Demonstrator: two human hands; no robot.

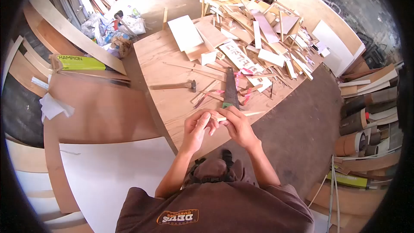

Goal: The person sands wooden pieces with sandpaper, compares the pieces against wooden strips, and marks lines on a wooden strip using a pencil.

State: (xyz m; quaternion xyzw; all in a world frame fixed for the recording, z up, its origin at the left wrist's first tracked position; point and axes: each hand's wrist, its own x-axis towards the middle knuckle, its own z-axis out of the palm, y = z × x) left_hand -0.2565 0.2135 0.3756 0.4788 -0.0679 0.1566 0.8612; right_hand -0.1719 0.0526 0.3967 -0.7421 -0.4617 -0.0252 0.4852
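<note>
My left hand [199, 126] is at the near edge of the wooden table [166, 108], its fingers closed round one end of a thin pale wood strip [253, 113]. Beside it, my right hand [236, 125] grips the same strip, which sticks out to the right. Just beyond my hands lies a handsaw [231, 87], its green handle close to my fingers and its blade pointing away. A hammer [174, 85] with a wooden handle rests to the left of the saw. Thin sticks and pink ribbon pieces [246, 96] are scattered around the saw.
A high heap of wood offcuts [267, 30] covers the table's far side. White board [116, 177] and brown board [99, 108] lie at the left. Plastic bags [103, 30] are on the floor beyond. Pipes and planks [366, 121] stand at the right. Two people are far back.
</note>
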